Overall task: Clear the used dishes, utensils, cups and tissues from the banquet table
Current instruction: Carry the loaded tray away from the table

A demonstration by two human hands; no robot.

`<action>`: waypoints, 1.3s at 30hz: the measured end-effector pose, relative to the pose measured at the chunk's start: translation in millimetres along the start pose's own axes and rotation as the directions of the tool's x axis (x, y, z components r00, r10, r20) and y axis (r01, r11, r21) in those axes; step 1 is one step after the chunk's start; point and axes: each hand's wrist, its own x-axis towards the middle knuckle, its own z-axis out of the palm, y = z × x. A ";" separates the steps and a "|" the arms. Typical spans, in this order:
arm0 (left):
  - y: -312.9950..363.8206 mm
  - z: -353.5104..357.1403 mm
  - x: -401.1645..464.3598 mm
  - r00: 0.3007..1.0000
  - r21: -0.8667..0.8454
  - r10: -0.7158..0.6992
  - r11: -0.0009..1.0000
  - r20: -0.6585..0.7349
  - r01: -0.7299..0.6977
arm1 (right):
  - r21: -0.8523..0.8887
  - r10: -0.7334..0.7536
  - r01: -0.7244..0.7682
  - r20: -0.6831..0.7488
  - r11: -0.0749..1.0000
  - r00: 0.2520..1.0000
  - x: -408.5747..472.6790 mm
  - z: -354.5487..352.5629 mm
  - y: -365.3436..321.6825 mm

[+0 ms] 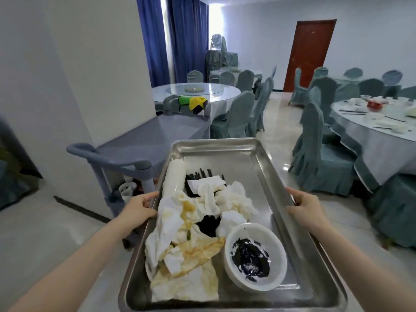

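Note:
I carry a large steel tray point(254, 161) in front of me, above the floor. My left hand point(138, 209) grips its left rim and my right hand point(306, 207) grips its right rim. On the tray lie crumpled, stained tissues point(191, 244), a white bowl point(255, 255) with dark sauce residue, black chopsticks point(200, 174) partly under the tissues, and a stack of white cups point(174, 179) lying on its side. The banquet table point(382, 140) at the right holds several white dishes point(373, 115), chopsticks and a red item point(374, 104).
A grey service cart point(144, 143) stands just ahead on the left beside a white pillar; yellow and green cloths point(194, 103) hang at its far end. Covered chairs point(315, 154) ring the right table. Another round table point(202, 91) with a glass turntable stands behind the cart.

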 end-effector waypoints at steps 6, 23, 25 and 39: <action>24.0 -35.5 132.4 0.993 -0.132 -0.097 0.987 -0.067 0.088 | 0.048 -0.039 0.034 0.097 0.998 0.995 163.6 52.4 -46.9; -1.9 -164.6 539.1 0.951 -0.325 -0.301 0.909 -0.075 0.262 | -0.010 -0.019 0.021 0.180 1.000 0.984 523.2 290.4 -145.7; -6.9 -174.0 571.3 0.949 -0.326 -0.306 0.908 -0.081 0.265 | -0.009 -0.021 0.023 0.187 1.000 0.982 553.7 309.5 -154.3; -52.9 -194.0 725.5 0.876 -0.356 -0.468 0.844 -0.119 0.402 | -0.031 0.000 0.007 0.221 0.999 0.975 707.5 426.0 -161.3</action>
